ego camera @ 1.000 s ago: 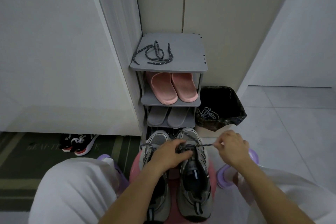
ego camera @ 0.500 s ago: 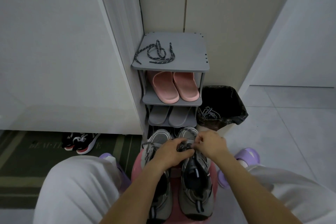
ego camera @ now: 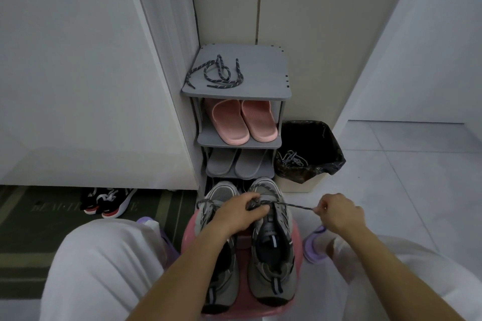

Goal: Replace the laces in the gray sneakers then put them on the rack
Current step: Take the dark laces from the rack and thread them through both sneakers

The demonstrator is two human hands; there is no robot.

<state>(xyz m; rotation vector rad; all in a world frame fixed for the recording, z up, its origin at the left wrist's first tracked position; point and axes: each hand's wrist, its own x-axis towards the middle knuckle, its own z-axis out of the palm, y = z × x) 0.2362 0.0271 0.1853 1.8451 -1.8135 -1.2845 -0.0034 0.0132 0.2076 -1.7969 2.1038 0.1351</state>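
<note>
Lacing is in hand on the sneakers (ego camera: 272, 271), which sit side by side on a pink stool (ego camera: 297, 236) just before the rack (ego camera: 260, 81). The left grip (ego camera: 241, 214) clamps the crossing on the rightward shoe. The right grip (ego camera: 339, 212) pinches the lace (ego camera: 294, 205) end, pulled taut sideways. The next move likely calls for feeding that end through the next eyelet. A spare lace (ego camera: 217, 75) lies on the rack top.

My feed is dim and flat, with a cool grey cast. The light is soft, with no hard shadows or glare. The floor (ego camera: 417, 177) at right is brightest and the mat (ego camera: 39, 229) darkest. The lower shelves of the rack (ego camera: 234, 94) sit in shade. Wide-angle distortion bows the walls (ego camera: 65, 60) near the edges. The inside of the bin (ego camera: 313, 138) is murky, perhaps underexposed.
</note>
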